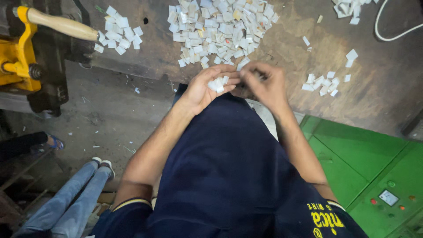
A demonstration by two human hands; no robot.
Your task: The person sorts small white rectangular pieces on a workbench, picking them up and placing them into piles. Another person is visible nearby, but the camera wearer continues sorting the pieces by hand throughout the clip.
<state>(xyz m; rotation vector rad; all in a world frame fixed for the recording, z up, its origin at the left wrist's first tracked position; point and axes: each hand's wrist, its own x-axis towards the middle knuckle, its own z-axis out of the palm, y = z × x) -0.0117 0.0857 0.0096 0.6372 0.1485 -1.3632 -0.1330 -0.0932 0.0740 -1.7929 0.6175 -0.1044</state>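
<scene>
Just past the dark blue shirt (229, 167), the left hand (207, 86) cups a few small white pieces (218, 83) at the surface (374, 88) edge while the right hand (264, 83) pinches among them with pressed fingers, so a fumbled pinch could drop pieces onto the floor (110, 119).

Left hand (207, 86) cupped palm-up, right hand (264, 83) pinching beside it, fingertips touching.

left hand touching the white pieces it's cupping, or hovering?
Touching. Head view shows the left hand cupped palm-up with small white pieces resting directly on its palm and fingers.
</scene>
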